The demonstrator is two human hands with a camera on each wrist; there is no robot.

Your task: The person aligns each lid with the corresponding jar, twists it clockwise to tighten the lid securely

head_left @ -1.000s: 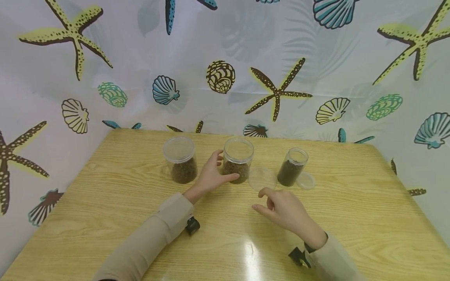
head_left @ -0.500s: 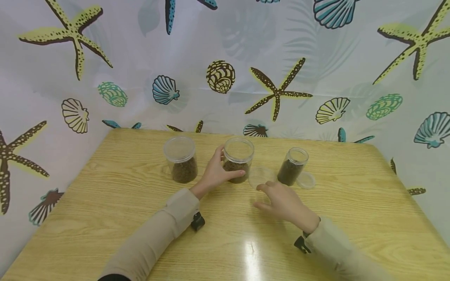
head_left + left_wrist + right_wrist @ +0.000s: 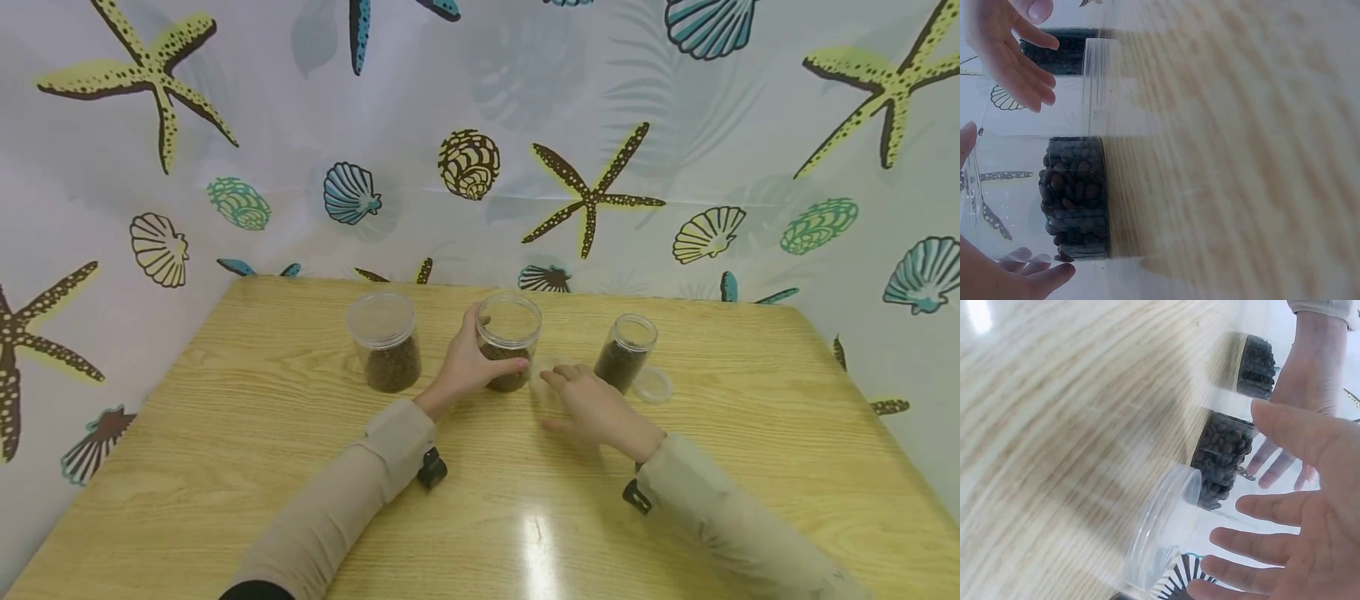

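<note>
The middle clear jar (image 3: 512,340), partly filled with what look like coffee beans (image 3: 1075,194), stands upright without a lid. My left hand (image 3: 471,360) grips its side, thumb across the front and fingers round the far left. To the jar's right, a clear round lid (image 3: 1159,528) lies on the table. Over this lid hovers my right hand (image 3: 592,408), its fingers extended and spread, holding nothing. In the right wrist view a gap shows between the fingertips and the lid's rim.
A wide jar of dark beans (image 3: 393,362) stands at the left. Right of the lid is a narrower uncovered jar (image 3: 621,362) with dark contents, beside a small clear lid (image 3: 654,385). A patterned curtain (image 3: 450,233) hangs behind the wooden table (image 3: 480,517).
My right hand has moved forward over the lid, and its fingers have straightened. My left hand has closed further round the middle jar. The jars have stayed in place.
</note>
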